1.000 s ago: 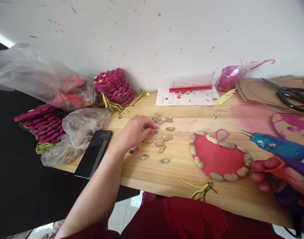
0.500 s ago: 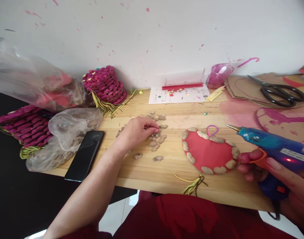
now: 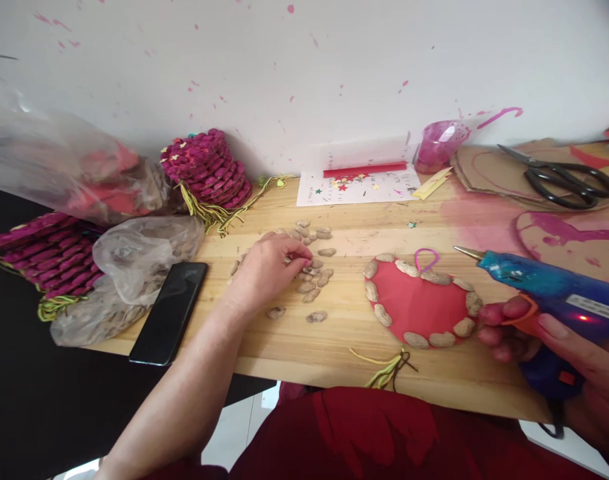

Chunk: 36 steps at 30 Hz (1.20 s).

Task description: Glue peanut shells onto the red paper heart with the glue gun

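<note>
My left hand (image 3: 267, 270) rests on the wooden table (image 3: 334, 347) with its fingers curled over a scatter of peanut shells (image 3: 312, 280); whether it grips one is hidden. My right hand (image 3: 559, 363) is closed round a blue glue gun (image 3: 544, 283), a finger on the orange trigger and the metal nozzle pointing left. Between the hands lies a red heart cutout (image 3: 417, 303), rimmed with glued peanuts and topped by a purple loop.
A black phone (image 3: 169, 312) lies left of my hand, beside plastic bags (image 3: 134, 260) and magenta woven pieces (image 3: 207, 167). At the back are a sticker sheet (image 3: 359, 187), a pink cup (image 3: 437, 143), black scissors (image 3: 564, 175) and painted cardboard (image 3: 564, 230).
The view has shifted slightly, so everything sits further left. My left hand stays over the peanuts, its fingers shifting a little. The glue gun stays held to the right of the heart.
</note>
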Motion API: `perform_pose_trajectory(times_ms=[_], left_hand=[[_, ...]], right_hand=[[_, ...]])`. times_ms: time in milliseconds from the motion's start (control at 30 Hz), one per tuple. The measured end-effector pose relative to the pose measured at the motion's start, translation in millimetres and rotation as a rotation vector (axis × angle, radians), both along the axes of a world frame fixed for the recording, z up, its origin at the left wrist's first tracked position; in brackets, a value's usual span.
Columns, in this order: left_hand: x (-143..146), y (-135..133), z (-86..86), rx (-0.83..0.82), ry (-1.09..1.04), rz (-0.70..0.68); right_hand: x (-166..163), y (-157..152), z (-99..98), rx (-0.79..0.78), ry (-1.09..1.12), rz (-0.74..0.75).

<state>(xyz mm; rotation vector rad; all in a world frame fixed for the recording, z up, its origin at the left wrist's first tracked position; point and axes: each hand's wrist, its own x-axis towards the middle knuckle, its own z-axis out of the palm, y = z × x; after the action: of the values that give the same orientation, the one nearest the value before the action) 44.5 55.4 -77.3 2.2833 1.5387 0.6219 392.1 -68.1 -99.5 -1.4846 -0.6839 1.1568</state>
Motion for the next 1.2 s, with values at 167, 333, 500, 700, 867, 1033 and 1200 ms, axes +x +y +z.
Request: perform_pose_trajectory(times_ms=[167,333,500,700,867,1033,1200], left_hand=[[0.6,1.1,-4.5,0.102,0.004,-0.029],[-2.3,1.2,-3.7,0.136,-0.018,-0.077],[-2.5,1.3,-6.0,0.162,-0.015,-0.122],[-6.6,-1.2,8.7,0.215,-0.06,-0.026],[-11.0,-15.7,15.8,0.183,-0.034,0.018],[-7.0,-29.9,2.1,0.141,-0.035,-0.06],[2.8,-32.5,-3.9,0.138,-0.021,-0.077]], right_hand=[[-4.8,3.9,4.0,-0.021,-0.001,-0.007],[-2.3,1.2,1.7,-0.024,0.028,-0.048],[-0.3,-0.3,0.2,-0.057,0.042,-0.047],[-0.6,0.9,-0.9,-0.038,0.022,-0.029],[0.9,2.3,-0.7,-0.023,0.012,-0.014],[-1.2,1.2,2.2,-0.003,-0.001,-0.034],[-8.5,3.5,9.0,0.005,-0.025,-0.03]])
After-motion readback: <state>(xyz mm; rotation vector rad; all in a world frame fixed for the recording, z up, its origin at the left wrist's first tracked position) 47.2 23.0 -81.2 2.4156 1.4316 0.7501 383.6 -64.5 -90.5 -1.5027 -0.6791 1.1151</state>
